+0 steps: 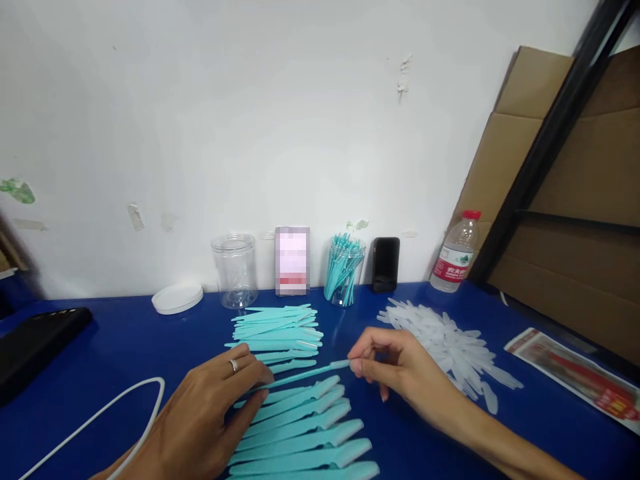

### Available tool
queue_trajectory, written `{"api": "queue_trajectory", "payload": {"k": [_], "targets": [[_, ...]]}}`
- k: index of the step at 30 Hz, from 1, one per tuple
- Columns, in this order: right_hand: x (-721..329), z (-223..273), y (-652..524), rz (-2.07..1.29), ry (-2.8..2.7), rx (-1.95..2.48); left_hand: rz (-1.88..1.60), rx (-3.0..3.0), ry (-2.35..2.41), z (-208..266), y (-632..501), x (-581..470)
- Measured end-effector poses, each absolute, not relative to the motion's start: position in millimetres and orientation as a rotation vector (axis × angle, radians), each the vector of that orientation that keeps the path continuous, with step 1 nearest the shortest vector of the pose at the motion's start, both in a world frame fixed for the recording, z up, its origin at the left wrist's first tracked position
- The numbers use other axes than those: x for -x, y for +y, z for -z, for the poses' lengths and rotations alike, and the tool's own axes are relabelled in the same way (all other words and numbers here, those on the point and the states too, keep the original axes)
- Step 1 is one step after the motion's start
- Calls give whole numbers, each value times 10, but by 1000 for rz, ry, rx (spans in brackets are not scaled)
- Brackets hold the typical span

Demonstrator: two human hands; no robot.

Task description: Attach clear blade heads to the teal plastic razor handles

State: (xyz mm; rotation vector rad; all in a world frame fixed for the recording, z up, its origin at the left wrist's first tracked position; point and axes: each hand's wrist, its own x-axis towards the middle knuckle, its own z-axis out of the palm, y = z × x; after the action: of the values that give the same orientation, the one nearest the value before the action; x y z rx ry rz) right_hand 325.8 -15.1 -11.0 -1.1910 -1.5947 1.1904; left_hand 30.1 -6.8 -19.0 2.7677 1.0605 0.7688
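Note:
A slim turquoise eyebrow razor point(305, 374) is stretched between my hands, tilted slightly up to the right. My left hand point(213, 400), with a ring on one finger, has its thumb and fingers closed on the handle end. At the other end my right hand point(383, 360) pinches a frosted translucent cap point(341, 364), which sits over the blade end. Below the held razor lies a row of turquoise razors point(320, 437) with caps on their right ends. A stack of more turquoise razors point(280, 327) is just behind. Loose translucent caps point(445, 340) form a pile beyond my right forearm.
Along the wall stand a clear jar point(234, 273), a lit phone point(293, 260), a jar of turquoise sticks point(345, 270), a black device point(385, 265) and a water bottle point(455, 253). A white lid point(177, 299), white cable point(100, 417) and printed packet point(575, 373) lie on the blue table.

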Motion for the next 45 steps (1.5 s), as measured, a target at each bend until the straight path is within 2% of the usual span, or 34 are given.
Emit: {"api": "queue_trajectory", "payload": {"k": [4, 12, 16, 23, 29, 45], "targets": [[-3247, 139, -135, -1131, -1623, 1231, -738, -2824, 1074, 175, -71, -311], [-3224, 135, -82, -1347, -1528, 1178, -689, -2735, 1110, 229, -39, -309], [-3216, 139, -89, -1341, -1505, 1243, -759, -2732, 1149, 243, -55, -304], [-3166, 187, -69, -1382, -1451, 1188, -676, -2929, 1066, 158, -100, -323], [-3154, 132, -91, -1413, -1410, 1162, -614, -2862, 1113, 158, -131, -330], [-3212, 253, -82, -1196, -1690, 1242, -597, -2814, 1126, 216, -76, -287]]}}
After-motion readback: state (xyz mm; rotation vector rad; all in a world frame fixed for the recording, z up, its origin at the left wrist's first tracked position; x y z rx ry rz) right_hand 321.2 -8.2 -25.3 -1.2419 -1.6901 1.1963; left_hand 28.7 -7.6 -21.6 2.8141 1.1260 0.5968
